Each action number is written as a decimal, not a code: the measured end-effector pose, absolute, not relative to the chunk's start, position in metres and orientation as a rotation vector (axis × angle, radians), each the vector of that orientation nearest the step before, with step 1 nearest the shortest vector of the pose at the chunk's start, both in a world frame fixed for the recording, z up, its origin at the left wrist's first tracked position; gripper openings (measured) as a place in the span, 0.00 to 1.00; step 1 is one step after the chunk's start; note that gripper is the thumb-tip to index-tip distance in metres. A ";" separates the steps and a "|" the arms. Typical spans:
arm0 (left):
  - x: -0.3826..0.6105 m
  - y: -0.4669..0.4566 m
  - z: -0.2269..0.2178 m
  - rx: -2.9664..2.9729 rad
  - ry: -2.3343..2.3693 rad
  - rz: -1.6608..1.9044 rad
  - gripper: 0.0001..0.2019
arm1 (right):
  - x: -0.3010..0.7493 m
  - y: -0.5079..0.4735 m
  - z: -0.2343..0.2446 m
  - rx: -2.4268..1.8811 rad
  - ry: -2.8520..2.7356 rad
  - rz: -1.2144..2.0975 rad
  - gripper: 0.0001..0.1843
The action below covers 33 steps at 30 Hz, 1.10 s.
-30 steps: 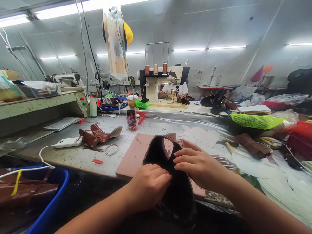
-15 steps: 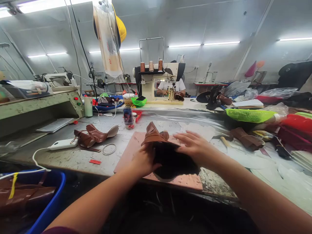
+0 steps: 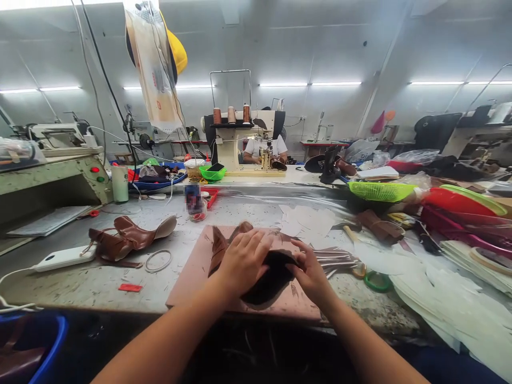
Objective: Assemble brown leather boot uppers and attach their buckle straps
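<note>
A brown leather shoe upper with a black lining lies on a pink cutting board at the bench's near edge. My left hand rests flat on top of it, fingers stretched forward and pressing down. My right hand sits at its right side, fingers curled against the black lining's edge. Striped leather strips lie just right of my right hand.
Another brown upper, a white power bank and a ring lie to the left. A hammer, green tape ring, paper patterns and baskets fill the right. A person sews at a machine behind.
The upper has been laid down flat on the board. My left hand moved onto its top and my right hand drew in to its right edge. The view shifted right.
</note>
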<state>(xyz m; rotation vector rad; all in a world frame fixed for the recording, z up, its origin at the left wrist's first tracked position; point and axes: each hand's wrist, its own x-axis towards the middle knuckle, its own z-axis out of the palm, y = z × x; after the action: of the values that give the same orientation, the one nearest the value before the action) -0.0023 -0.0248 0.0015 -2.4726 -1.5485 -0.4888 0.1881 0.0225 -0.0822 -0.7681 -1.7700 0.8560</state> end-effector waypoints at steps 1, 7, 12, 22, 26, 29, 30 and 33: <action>0.000 -0.018 0.015 -2.540 -1.697 -0.391 0.19 | 0.186 0.024 -0.070 -0.769 -1.731 0.878 0.19; 0.006 -0.009 0.081 -2.736 -1.744 -0.312 0.11 | 0.190 0.030 0.009 -0.893 -1.742 0.693 0.18; 0.009 -0.021 0.093 -2.882 -1.789 -0.499 0.08 | 0.195 0.023 0.051 -0.868 -2.011 0.555 0.11; 0.007 -0.039 0.087 -3.139 -1.859 -1.223 0.11 | 0.201 0.016 0.083 -0.828 -2.173 0.486 0.18; 0.016 -0.051 0.100 -3.270 -1.956 -1.289 0.13 | 0.197 0.001 0.088 -0.491 -2.147 0.150 0.25; 0.019 -0.058 0.100 -3.163 -2.057 -1.832 0.11 | 0.196 -0.010 0.089 -0.260 -2.179 -0.177 0.11; 0.020 -0.061 0.098 -3.106 -2.058 -2.004 0.11 | 0.196 -0.013 0.089 -0.245 -2.204 -0.249 0.06; 0.021 -0.067 0.095 -3.042 -1.992 -2.110 0.10 | 0.198 -0.019 0.087 -0.283 -2.209 -0.337 0.09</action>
<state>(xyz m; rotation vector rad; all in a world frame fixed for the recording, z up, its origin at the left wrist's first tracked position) 0.0209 -0.0669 0.0951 -3.0421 -1.9921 -2.1104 0.1978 -0.0189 0.0867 -0.2830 -2.2089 -0.3371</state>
